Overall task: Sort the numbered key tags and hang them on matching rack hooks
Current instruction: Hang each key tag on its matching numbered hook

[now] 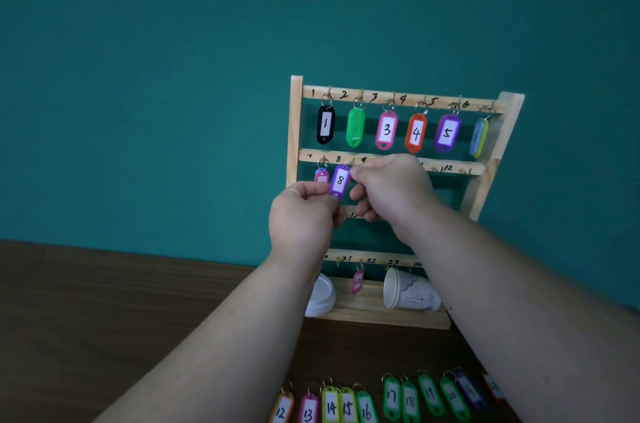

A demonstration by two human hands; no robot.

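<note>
Pinched at both ends, the purple tag 8 (340, 180) hangs between two hands: the left hand (304, 214) grips its lower end between thumb and fingers, and the right hand (391, 187) closes on the ring at its top, up against the second rail of the wooden rack (296, 131). Its long axis runs nearly upright, leaning a little to the right, so the ring lies up and right of the left grip and just beside hook 8 (351, 162). The right hand is the nearer one for seating it; whether the ring is already over the hook I cannot tell, as the fingers hide it. Around it sit the dark table (104, 301) with a row of loose tags (391, 398) along its near edge, a paper cup (408, 291) on its side and a lidded cup (320, 298) on the rack's base, tag 22 (357, 280) on the bottom rail, and tag 7 (321, 176) just left of the held tag, near enough to snag
</note>
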